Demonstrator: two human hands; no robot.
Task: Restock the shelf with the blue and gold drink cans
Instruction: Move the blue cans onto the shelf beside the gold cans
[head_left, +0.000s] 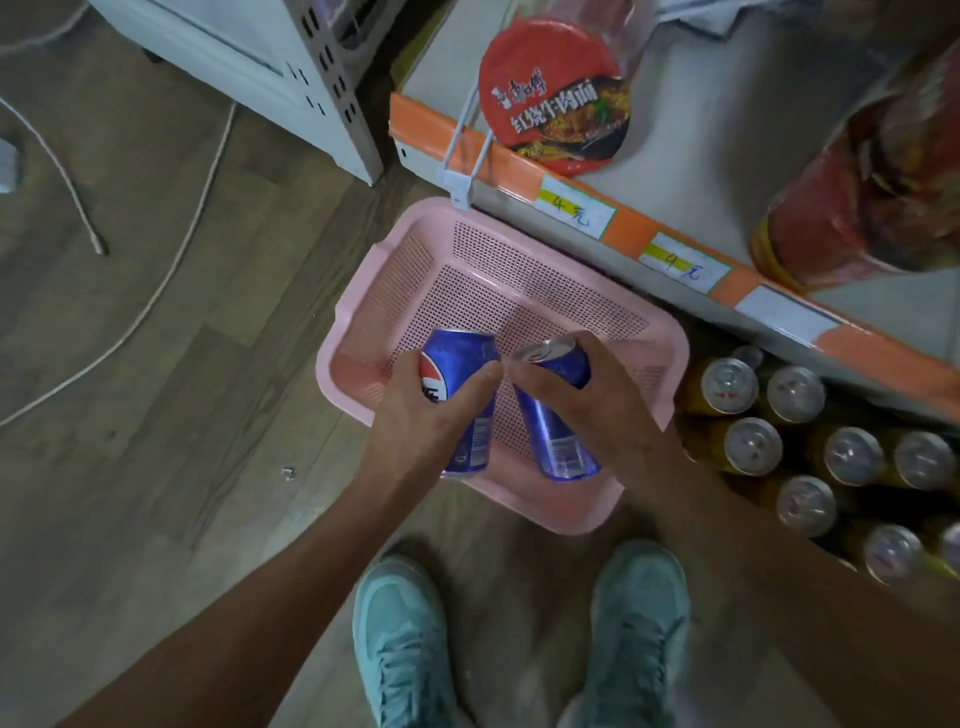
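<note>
Left hand (426, 415) grips left can (460, 364), right hand (592, 410) grips right can (558, 447); gold cans (753, 446) sit rightward, right hand nearer.

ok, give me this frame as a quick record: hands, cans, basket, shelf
left hand: grips a blue can, logo showing
right hand: grips a second blue can, top tilted toward the first
basket: pink, on the floor, beneath both hands
gold cans: upright in rows, right of the basket, under the shelf edge
upper shelf: red noodle bowl; handwritten price labels
task state: both blue cans not yet shelved
</note>
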